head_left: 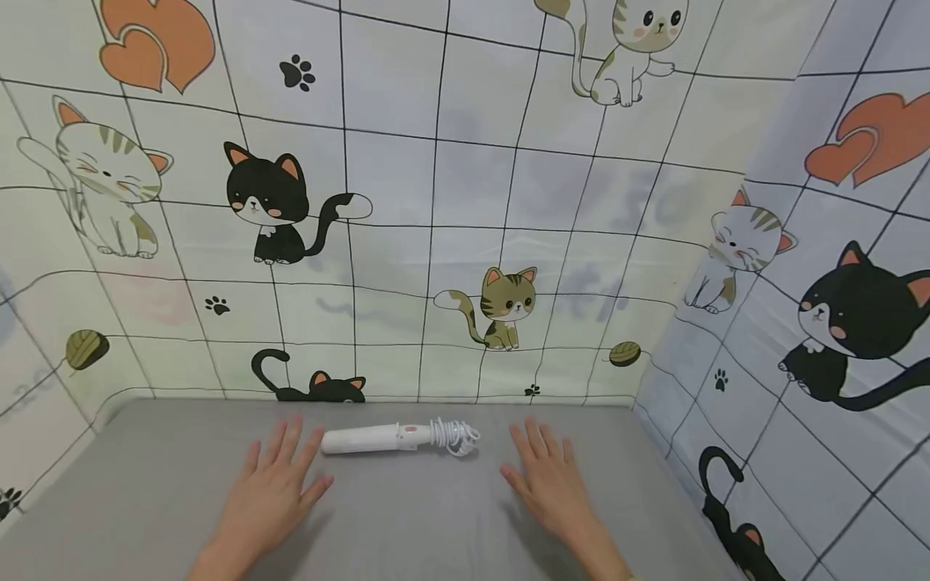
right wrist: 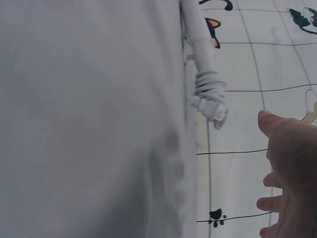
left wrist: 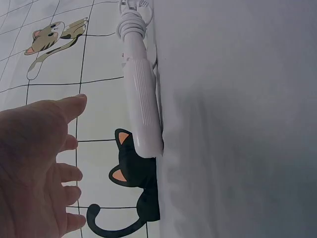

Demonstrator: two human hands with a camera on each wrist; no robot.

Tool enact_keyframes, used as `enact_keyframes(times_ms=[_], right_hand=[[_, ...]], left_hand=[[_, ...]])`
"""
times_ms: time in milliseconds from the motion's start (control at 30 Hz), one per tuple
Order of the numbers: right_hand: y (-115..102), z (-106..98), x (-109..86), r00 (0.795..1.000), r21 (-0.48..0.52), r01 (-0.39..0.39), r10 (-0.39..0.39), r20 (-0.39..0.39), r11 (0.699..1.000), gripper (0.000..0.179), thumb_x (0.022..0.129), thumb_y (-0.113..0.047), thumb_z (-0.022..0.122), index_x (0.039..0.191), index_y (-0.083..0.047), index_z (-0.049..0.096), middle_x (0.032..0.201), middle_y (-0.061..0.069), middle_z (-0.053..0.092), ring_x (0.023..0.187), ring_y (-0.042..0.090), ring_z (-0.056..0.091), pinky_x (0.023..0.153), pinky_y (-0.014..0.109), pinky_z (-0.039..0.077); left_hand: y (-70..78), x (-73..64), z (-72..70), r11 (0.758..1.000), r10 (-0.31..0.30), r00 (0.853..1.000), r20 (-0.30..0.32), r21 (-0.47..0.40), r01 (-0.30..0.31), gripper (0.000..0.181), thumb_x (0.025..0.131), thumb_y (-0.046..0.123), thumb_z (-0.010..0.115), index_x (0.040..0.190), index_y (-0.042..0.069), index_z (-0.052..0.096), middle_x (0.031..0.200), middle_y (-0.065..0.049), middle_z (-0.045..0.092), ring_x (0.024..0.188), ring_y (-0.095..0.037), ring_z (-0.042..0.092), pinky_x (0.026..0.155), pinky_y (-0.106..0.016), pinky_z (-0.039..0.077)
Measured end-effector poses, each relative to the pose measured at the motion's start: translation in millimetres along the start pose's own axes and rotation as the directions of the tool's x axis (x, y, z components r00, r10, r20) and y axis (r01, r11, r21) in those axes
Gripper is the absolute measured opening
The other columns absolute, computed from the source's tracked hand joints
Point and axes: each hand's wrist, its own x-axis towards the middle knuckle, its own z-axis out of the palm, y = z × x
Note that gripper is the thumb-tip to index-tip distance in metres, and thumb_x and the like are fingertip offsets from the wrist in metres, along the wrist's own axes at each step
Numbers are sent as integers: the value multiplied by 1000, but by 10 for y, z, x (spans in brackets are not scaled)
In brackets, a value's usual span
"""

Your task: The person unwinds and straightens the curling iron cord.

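Note:
A white, wand-shaped electric appliance, like a hair iron [head_left: 370,438], lies lengthwise on the grey tabletop [head_left: 407,516]. Its thick, smooth end points left, and a white cord [head_left: 454,436] is wound round its thinner right end. Fine ribs run along its barrel [left wrist: 143,99] in the left wrist view. My left hand [head_left: 269,496], fingers spread and palm down, is just left of the thick end and holds nothing. On the other side, my right hand [head_left: 548,484] spreads its fingers a little to the right of the cord, also holding nothing.
Behind the table hangs a white cloth [head_left: 392,266] with a black grid and printed cats, hearts and paw marks. A similar cloth wall [head_left: 770,452] closes the right side, and more of it shows at the left.

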Motion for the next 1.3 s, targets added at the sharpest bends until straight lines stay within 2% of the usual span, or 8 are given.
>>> enact_keyframes(times_ms=[333,433,600,767,867,1100,1200,1300], right_hand=[[94,304,202,999,98,8,-11,30,995,58,105,-37,57,153,-7,46,157,22,42,139,48,42,112,74,33],[107,344,252,999,160,11,-19,51,987,59,105,-36,58,153,-5,45,156,23,43,139,47,42,113,73,32],[153,424,308,995,282,60,-80,61,958,59,106,-31,57,153,1,42,154,25,44,141,45,42,116,69,31],[173,499,356,992,368,90,-117,51,925,58,106,-29,58,152,4,42,152,26,46,138,46,44,116,67,33],[158,543,384,991,413,74,-112,70,908,59,106,-29,57,153,3,41,152,25,47,137,47,45,117,66,34],[105,648,447,988,534,30,-106,112,845,65,108,-33,53,156,5,32,154,26,44,141,45,41,120,60,31],[88,684,469,989,565,27,-105,107,825,65,108,-32,54,156,5,31,149,26,49,139,45,44,119,62,33],[81,717,494,988,552,41,-117,103,833,64,108,-31,54,156,6,33,148,27,50,136,47,46,117,63,35]], left_hand=[[-176,125,206,995,-1,999,38,-97,4,66,97,39,70,148,2,52,151,-30,45,139,-50,40,111,-74,34],[-259,177,280,989,24,999,38,-148,-18,64,96,35,72,147,1,52,147,-31,49,135,-51,45,107,-73,39],[-377,262,410,960,57,997,52,-278,-40,63,96,30,73,147,0,51,143,-31,52,129,-52,50,102,-70,46],[-429,332,495,930,54,996,78,-368,-22,61,98,27,70,147,-3,50,142,-34,51,131,-55,46,107,-71,42],[-427,383,536,902,33,995,97,-432,12,60,100,26,68,147,-5,49,142,-33,52,132,-54,46,110,-68,40],[-373,460,582,780,-60,988,142,-611,135,63,101,26,67,149,-7,44,144,-36,49,135,-52,45,114,-64,37],[-379,467,615,764,-83,985,154,-625,162,61,100,24,68,149,-6,46,144,-35,50,135,-51,45,115,-63,38],[-403,485,674,749,-101,980,169,-636,187,60,100,24,69,148,-5,47,144,-33,51,136,-50,44,116,-63,36]])
